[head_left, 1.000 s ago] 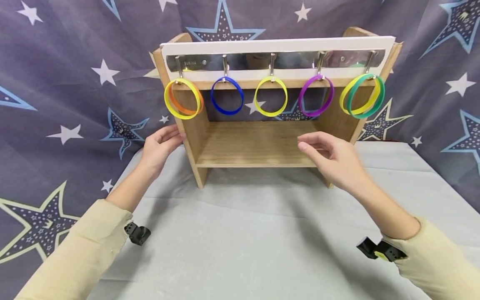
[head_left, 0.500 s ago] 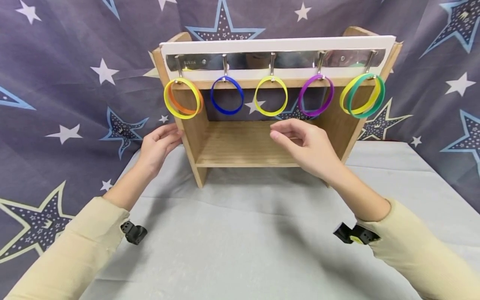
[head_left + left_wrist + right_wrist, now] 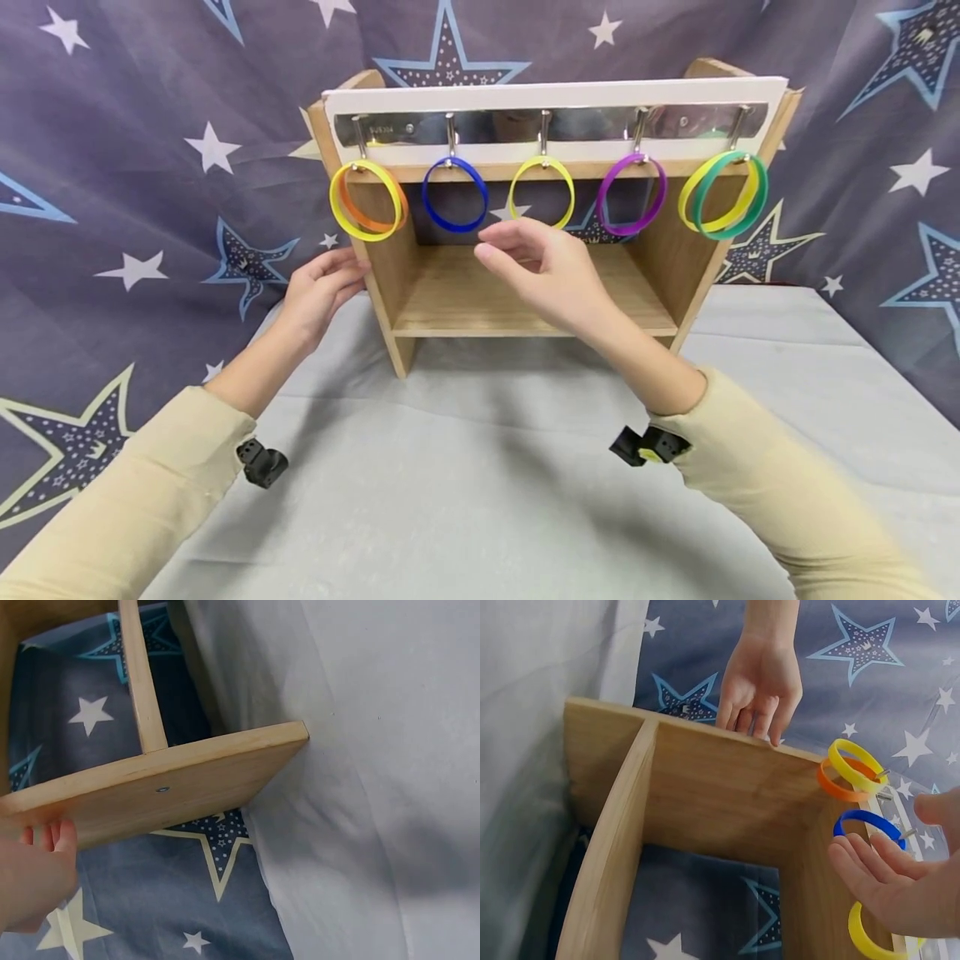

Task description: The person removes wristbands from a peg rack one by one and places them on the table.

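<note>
The left hand [image 3: 318,296] touches the outer face of the wooden rack's left side panel [image 3: 386,275] with its fingertips; the left wrist view shows its fingers [image 3: 64,836] against that panel. The right hand [image 3: 551,271] holds nothing, its fingers loosely bent, in front of the rack and just below the middle yellow ring [image 3: 513,197] and the blue ring [image 3: 455,227]. In the right wrist view the right hand [image 3: 907,881] appears beside the blue ring [image 3: 847,816]. A yellow ring [image 3: 335,212] and an orange ring [image 3: 367,221] share the leftmost hook.
A purple ring [image 3: 632,229] hangs on the fourth hook, a yellow ring [image 3: 686,196] and a green ring [image 3: 761,196] on the rightmost. The metal hook strip [image 3: 480,127] lies on a white board [image 3: 585,93]. Grey cloth [image 3: 450,483] covers the table; a starry curtain [image 3: 150,192] hangs behind.
The right hand has moved left across the front of the rack, from near its right side to below the middle and blue rings. The left hand has stayed at the side panel.
</note>
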Demonstrator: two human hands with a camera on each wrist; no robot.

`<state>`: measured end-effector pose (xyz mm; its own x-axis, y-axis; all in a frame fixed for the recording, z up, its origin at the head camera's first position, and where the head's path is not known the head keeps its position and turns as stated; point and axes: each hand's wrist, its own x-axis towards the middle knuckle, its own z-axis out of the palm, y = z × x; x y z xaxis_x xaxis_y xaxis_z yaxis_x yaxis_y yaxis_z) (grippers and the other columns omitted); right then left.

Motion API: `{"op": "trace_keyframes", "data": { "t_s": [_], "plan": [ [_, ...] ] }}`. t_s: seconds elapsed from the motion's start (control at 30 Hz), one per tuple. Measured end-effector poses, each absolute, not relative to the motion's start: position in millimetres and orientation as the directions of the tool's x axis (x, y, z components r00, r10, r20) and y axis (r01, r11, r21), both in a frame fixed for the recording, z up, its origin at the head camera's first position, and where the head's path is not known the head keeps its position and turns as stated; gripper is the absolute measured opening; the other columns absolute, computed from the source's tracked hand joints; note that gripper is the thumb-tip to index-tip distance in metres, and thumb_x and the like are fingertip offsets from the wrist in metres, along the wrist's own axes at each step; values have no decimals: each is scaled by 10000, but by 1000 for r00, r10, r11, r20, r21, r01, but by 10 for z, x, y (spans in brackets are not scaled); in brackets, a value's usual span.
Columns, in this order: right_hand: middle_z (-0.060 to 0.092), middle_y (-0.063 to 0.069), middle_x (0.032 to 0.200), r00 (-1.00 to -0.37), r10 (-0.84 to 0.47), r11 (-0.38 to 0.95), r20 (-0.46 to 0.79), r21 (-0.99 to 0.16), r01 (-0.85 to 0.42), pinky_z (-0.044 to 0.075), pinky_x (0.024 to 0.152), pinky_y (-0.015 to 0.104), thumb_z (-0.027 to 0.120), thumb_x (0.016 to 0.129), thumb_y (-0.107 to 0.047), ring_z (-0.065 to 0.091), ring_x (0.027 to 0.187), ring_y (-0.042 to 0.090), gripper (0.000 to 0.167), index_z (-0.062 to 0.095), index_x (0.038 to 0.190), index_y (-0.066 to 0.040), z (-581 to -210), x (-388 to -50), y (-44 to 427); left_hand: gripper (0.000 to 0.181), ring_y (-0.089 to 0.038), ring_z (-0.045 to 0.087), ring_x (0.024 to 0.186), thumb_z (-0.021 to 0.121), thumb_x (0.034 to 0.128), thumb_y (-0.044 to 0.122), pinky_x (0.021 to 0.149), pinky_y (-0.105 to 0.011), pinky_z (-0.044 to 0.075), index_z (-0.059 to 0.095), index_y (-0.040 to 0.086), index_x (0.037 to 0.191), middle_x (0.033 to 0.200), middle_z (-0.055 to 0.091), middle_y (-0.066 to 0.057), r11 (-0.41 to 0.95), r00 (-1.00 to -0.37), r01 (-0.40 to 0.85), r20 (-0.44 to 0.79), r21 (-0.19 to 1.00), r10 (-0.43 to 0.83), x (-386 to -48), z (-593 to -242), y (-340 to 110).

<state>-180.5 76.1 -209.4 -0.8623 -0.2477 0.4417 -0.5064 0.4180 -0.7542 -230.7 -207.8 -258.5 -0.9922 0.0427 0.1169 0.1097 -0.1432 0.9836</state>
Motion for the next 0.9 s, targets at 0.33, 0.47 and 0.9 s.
{"op": "trace_keyframes", "data": {
  "t_s": [0.33,0.47,0.9],
  "plan": [
    [730,70,1050,-857,-244,330,454,-792,-514,535,792,248,643,928,-246,687,901,146,239,673,1099,-82,-2030,-1933,503,166,-23,636,862,593,909,25,804,-144,534,668,168,872,853,669,94,-171,-992,110,118,979,38,-2367,-2592,-2054],
    [736,78,1033,-866,-245,282,436,-822,-494,532,761,230,645,926,-243,687,886,135,240,674,1102,-82,-2052,-1978,408,168,-18,638,857,593,907,15,793,-138,536,665,165,880,846,675,97,-179,-991,118,126,977,33,-2375,-2613,-2058],
    [725,98,1114,-854,-255,201,454,-839,-506,563,750,226,642,926,-183,711,898,166,288,653,1184,-55,-2050,-2034,203,175,16,658,810,599,898,11,773,-109,535,663,173,904,799,711,124,-171,-972,232,226,957,-59,-2379,-2718,-1996]
  ]
}}
